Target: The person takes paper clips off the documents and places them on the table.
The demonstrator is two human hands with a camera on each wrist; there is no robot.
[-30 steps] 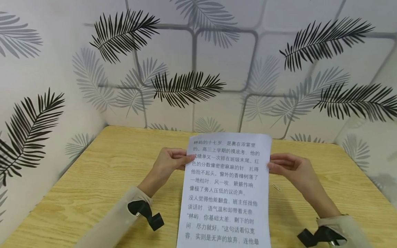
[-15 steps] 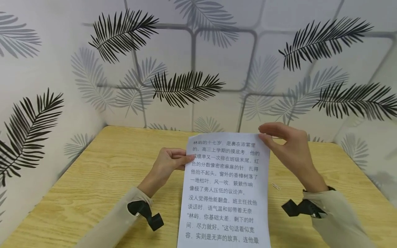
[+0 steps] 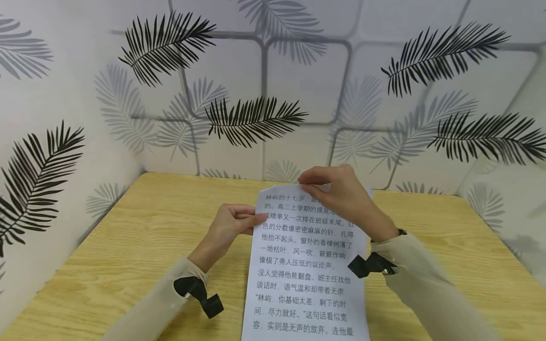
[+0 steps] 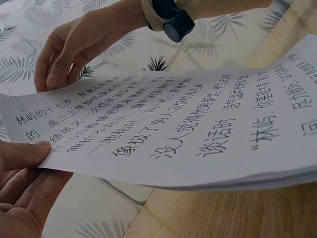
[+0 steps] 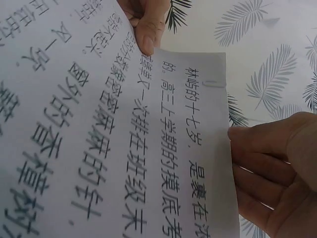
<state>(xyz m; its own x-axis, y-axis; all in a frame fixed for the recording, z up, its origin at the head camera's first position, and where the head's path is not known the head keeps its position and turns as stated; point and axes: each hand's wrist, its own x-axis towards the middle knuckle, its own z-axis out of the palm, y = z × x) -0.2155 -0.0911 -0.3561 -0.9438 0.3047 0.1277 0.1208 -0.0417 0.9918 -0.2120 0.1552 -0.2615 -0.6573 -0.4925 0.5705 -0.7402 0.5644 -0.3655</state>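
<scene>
A stack of printed paper (image 3: 298,265) stands tilted up from the table. My left hand (image 3: 228,227) holds its left edge near the top, thumb on the printed face and fingers behind. At the top edge is my right hand (image 3: 341,194), its thumb tip against or just beside the edge. In the right wrist view, the fingers of the right hand (image 5: 270,173) are loosely bent, their tips hidden behind the sheets. A paper clip (image 5: 214,84) sits at the top left corner of the stack, between the two hands; it also shows faintly in the left wrist view.
The wooden table (image 3: 141,237) extends on both sides of the paper. Behind it rises a wall (image 3: 298,71) with a leaf pattern. Black wrist straps (image 3: 198,293) circle both sleeves.
My right hand has moved from the right edge up to the top corner, then left along the top edge. My left hand keeps its hold. The loose clip on the table is now hidden.
</scene>
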